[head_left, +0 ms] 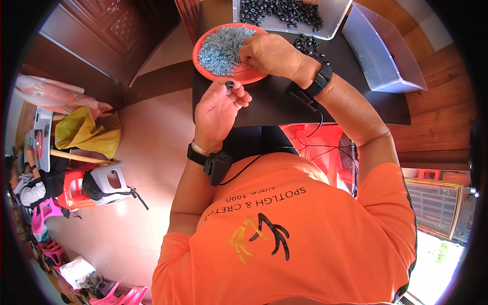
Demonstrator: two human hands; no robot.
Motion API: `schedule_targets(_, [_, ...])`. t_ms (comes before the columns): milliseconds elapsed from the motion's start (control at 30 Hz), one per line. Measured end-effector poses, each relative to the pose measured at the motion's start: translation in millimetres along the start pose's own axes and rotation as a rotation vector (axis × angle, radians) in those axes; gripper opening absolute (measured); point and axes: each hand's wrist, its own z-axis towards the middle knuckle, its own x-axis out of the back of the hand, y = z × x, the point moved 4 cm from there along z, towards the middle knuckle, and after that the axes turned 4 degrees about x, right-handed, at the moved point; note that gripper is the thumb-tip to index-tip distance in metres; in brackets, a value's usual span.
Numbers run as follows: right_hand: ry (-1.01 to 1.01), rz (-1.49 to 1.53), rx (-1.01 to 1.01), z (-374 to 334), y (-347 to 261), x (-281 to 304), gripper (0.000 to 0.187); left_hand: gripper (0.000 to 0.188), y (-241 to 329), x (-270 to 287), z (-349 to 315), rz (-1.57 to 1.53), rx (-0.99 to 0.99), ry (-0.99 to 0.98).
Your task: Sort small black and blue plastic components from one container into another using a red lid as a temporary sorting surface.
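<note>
In the head view, your left hand (216, 112) pinches a small black piece (230, 85) between thumb and forefinger, palm up, its other fingers loosely curled. That piece sits just beside the near rim of the red dish (247, 76), closer to your body than your right hand (274, 55) and a little left of its fingertips. Roundish and small, it shows no clear long axis. Your right hand reaches over the dish from the right, fingers bent down at the clear bluish beads (218, 51), and is the nearer hand to them; whether it grips one, you cannot tell. Beyond it, loose black pieces (309, 46) lie on the dark worktop (363, 109) beside the clear tub (334, 12).
</note>
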Motion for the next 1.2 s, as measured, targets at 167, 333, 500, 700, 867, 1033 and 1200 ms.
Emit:
schedule_targets(167, [0.000, 0.004, 0.100, 6, -4, -5, 0.003, 0.021, 1, -3, 0, -0.003, -0.002, 0.012])
schedule_targets(333, [-0.053, -0.005, 0.155, 11, -3, -12, 0.005, 0.020, 0, -2, -1, -0.011, 0.015, 0.020])
schedule_targets(500, [-0.076, -0.036, 0.130, 10, -2, -12, 0.004, 0.020, -1, -4, -1, 0.000, 0.010, 0.004])
schedule_targets(700, [-0.001, 0.407, -0.113, 10, 12, 18, 0.010, 0.021, 1, -9, -1, 0.052, 0.024, 0.014])
schedule_targets(867, [0.234, 1.143, -0.352, -1, 45, 28, 0.012, 0.026, 14, -46, 23, 0.035, 0.050, -0.121])
schedule_targets(1033, [0.446, 1.447, -0.316, -13, 52, 51, 0.015, 0.027, 39, -78, 82, -0.040, -0.030, -0.272])
schedule_targets(1200, [0.634, 1.493, -0.290, -29, 66, 46, 0.019, 0.027, 23, -59, 111, 0.160, -0.054, -0.161])
